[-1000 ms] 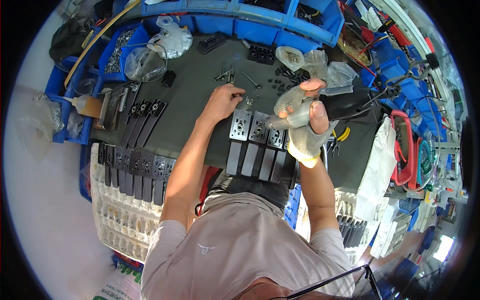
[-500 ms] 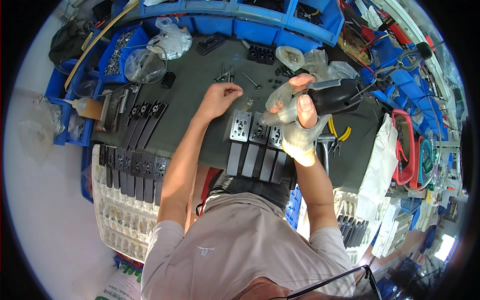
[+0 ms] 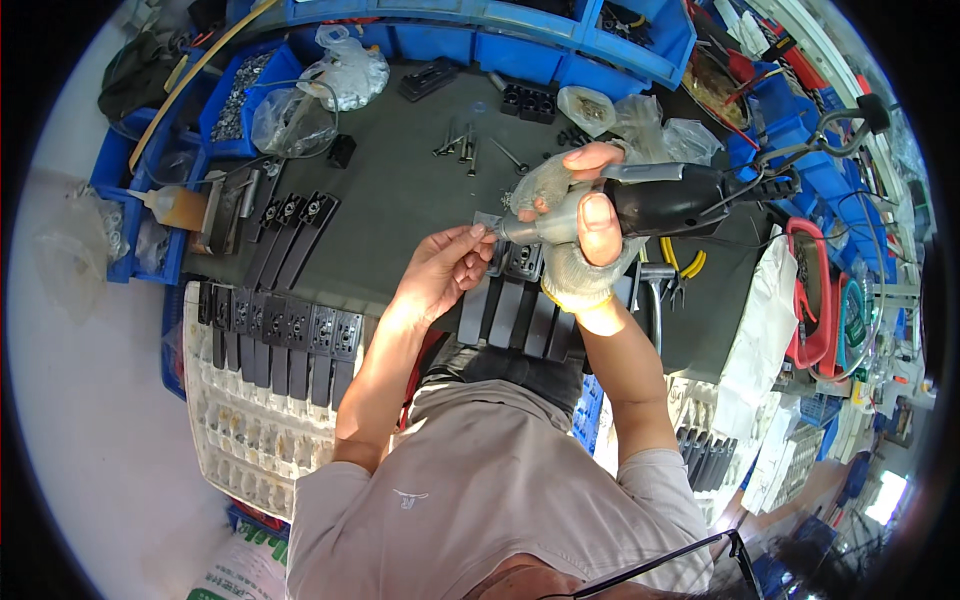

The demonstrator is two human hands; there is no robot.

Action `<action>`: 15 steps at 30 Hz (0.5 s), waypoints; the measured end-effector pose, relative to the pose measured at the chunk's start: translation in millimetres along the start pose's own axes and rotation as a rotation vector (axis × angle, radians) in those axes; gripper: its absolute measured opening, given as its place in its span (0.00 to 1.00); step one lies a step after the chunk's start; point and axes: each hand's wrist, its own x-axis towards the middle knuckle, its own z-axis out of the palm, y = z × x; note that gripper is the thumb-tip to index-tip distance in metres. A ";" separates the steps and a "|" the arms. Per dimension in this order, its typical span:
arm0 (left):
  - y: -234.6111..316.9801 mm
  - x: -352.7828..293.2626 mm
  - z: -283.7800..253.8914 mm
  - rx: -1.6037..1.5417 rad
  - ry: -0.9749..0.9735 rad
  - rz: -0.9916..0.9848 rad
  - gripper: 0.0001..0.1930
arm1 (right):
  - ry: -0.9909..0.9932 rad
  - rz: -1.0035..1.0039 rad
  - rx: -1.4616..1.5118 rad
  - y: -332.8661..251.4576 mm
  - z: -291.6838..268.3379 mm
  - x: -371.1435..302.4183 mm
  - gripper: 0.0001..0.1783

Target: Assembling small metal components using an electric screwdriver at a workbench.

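Observation:
My right hand (image 3: 583, 270), in a pale knitted glove with bare fingertips, grips an electric screwdriver (image 3: 668, 200) with a black body and a grey nose. The tool lies nearly level, nose to the left. At its tip, my left hand (image 3: 440, 272) is closed in a pinch; whatever small piece is between thumb and forefinger cannot be made out. Below both hands stands a row of black handle-like parts (image 3: 507, 312) with plates at their far ends, partly covered by the hands. Several long screws (image 3: 468, 145) lie on the dark mat beyond.
More black handle-like parts (image 3: 300, 240) lie on the mat at left, others on a white moulded tray (image 3: 240, 405). A glue bottle (image 3: 175, 207) is at far left. Blue bins (image 3: 430, 42) line the back. Yellow-handled pliers (image 3: 690, 265) and a hammer-like tool (image 3: 655, 285) lie at right.
My left hand has moved right and nearer, up to the screwdriver's tip. The right hand has shifted the screwdriver slightly left, its nose now more level.

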 end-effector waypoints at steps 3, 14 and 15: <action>-0.3 -1.5 -2.1 0.014 -0.033 -0.014 0.13 | -0.003 0.009 -0.019 -3.5 3.2 -2.4 0.27; 9.8 -3.0 12.2 0.224 0.013 0.041 0.17 | -0.019 -0.015 -0.009 0.8 0.3 0.8 0.22; 14.3 -5.5 16.6 0.376 0.101 0.081 0.18 | -0.013 -0.024 -0.037 0.1 2.9 1.6 0.20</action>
